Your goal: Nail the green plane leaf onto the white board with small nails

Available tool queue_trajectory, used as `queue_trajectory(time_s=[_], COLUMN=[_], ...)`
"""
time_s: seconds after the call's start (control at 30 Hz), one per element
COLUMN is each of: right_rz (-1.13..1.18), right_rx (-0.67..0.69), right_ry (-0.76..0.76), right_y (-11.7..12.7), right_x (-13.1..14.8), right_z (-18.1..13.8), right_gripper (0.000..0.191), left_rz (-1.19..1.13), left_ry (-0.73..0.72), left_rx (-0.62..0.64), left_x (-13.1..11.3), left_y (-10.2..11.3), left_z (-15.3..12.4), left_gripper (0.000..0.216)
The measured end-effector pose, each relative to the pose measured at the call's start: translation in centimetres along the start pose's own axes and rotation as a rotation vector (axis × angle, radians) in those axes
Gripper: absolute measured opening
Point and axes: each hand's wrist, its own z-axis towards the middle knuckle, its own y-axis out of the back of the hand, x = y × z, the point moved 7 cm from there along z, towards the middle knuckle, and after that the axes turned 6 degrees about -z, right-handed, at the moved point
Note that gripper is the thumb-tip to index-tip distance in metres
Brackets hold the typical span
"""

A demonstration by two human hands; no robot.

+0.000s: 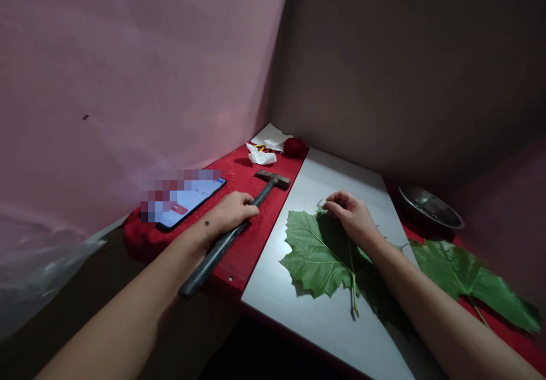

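Observation:
My left hand (234,212) is wrapped round the dark handle of a hammer (217,257), whose rusty head points away over the red cloth. Over a white board, my right hand (347,212) is closed in a pinch at the far tip of a large green leaf (315,255). A small, thin metal nail (319,202) shows at those fingertips, tilted. The leaf lies on the board with its stem toward me; my right forearm and its shadow cover part of it. More nail-like bits show just beyond the right wrist.
A phone (191,203) lies on the red cloth (267,221) at the left. Crumpled white tissue (261,156) and a red ball-like thing (293,147) are at the back. Right of the white board (277,294) are a metal bowl (452,218) and another leaf (464,272). Walls stand close behind.

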Motion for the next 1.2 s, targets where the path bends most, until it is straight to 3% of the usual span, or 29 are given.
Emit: queue_trajectory(time_s=[0.33, 0.63, 1.2], right_rz=[-0.093, -0.045, -0.06], right_rx=[0.036, -0.018, 0.033], right_ry=[-0.009, 0.025, 0.016], right_y=[-0.9, -0.5, -0.9], right_x=[-0.8, -0.9, -1.5], right_z=[0.6, 0.4, 0.3], right_gripper=[0.018, 0.016, 0.018], left_rz=[0.022, 0.047, 0.048], left_ry=[0.01, 0.007, 0.008], left_rx=[-0.009, -0.02, -0.036], left_x=[-0.1, -0.2, -0.2], left_y=[0.1, 0.1, 0.2], left_z=[0.0, -0.1, -0.1], left_gripper=[0.013, 0.013, 0.012])
